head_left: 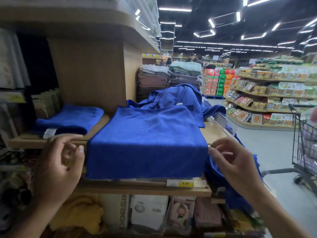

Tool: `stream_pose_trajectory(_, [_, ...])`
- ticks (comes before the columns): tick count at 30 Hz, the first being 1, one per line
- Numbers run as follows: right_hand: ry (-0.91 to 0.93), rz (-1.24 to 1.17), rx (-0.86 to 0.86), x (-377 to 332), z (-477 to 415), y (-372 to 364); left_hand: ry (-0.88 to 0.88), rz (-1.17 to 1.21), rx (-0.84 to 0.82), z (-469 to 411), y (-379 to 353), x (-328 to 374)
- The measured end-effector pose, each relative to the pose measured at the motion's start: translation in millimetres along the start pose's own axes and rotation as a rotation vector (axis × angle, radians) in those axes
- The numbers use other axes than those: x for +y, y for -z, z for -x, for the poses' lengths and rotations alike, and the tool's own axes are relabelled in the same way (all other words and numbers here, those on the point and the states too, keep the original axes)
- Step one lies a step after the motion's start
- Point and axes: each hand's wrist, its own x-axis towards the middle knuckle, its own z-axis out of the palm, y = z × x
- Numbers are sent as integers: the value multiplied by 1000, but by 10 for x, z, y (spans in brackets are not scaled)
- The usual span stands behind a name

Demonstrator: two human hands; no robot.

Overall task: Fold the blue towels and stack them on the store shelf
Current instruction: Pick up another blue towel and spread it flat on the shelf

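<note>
The flat blue microfibre towel (147, 140) lies on the wooden store shelf (214, 131), its front hanging over the edge. The left hand (58, 162) is beside it, grip loose and empty. The right hand (235, 162) is at its right corner; whether this grip pinches cloth I cannot tell.

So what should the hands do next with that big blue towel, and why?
Probably pinch the front corners of the spread towel and fold its hanging part back. It lies flat, its front draped over the shelf edge, the left hand and right hand hover beside it, and one folded towel sits left.
</note>
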Motion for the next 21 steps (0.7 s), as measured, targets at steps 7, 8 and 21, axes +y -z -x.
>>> stream_pose_trajectory(7, [-225,221,-158,139,-1759,-239,87,-236,-401,-1645,-842,150])
stream_pose_trajectory(8, [-310,225,-169,241,-1920,-292,153,-332,-480,-1776,-973,78])
stream_pose_trajectory(21, [-539,-3,-216,650,-2281,-520,561,-294,-704,-2162,-1661,-337])
